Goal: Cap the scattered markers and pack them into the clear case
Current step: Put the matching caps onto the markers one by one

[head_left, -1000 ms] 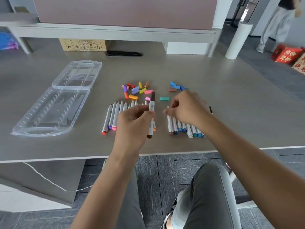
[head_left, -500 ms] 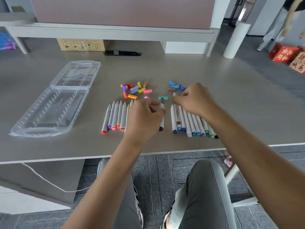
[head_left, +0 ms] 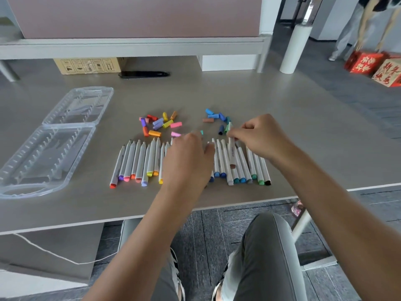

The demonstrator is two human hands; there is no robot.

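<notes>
Head view, right hand (head_left: 263, 139) grip pinching brown-tipped marker (head_left: 231, 153), long axis pointing away, left hand (head_left: 187, 160) relaxed.

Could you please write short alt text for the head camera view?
A person's right hand pinches a brown-ended marker above a row of markers on a grey table, the left hand resting on the row; loose coloured caps and an open clear case lie nearby.

A matte grey tabletop (head_left: 282, 109) is stretching toward a mauve partition panel (head_left: 134, 16) on a white frame. Dark grey carpet tiles (head_left: 217, 235) are covering the floor, where red printed boxes (head_left: 364, 61) are sitting beside a white cylindrical post (head_left: 295, 48).
</notes>
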